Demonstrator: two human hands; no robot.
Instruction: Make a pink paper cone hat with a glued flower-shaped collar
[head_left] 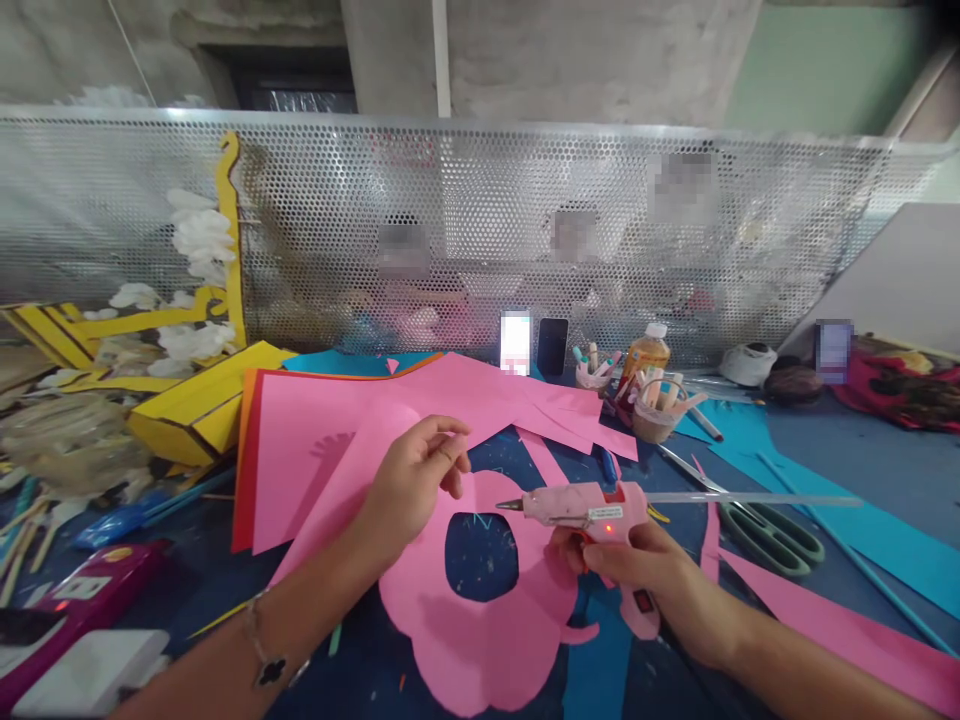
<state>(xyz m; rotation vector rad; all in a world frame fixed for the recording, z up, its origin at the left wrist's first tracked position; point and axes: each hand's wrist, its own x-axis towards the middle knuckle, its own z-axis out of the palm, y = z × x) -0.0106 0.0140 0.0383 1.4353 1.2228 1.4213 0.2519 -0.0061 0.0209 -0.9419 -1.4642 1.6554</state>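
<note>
A pink hot glue gun [581,508] with a lit red light is in my right hand [652,570], whose fingers wrap its grip. Its nozzle points left, over a pink paper flower shape [487,650] with a round hole in the middle. A long clear glue stick [750,498] sticks out of the gun's back. My left hand [420,465] hovers over the flower's upper left edge, fingers curled and thumb and fingertips close together. Whether anything small sits between them, I cannot make out. Pink paper sheets [315,430] lie behind it.
Green-handled scissors [772,535] lie right of the glue gun, near blue paper strips [885,540]. Behind stand a cup of markers [654,415], a bottle [646,355] and two phones [553,345]. Yellow cardboard pieces [199,410] fill the left. A perforated metal screen [480,200] closes the back.
</note>
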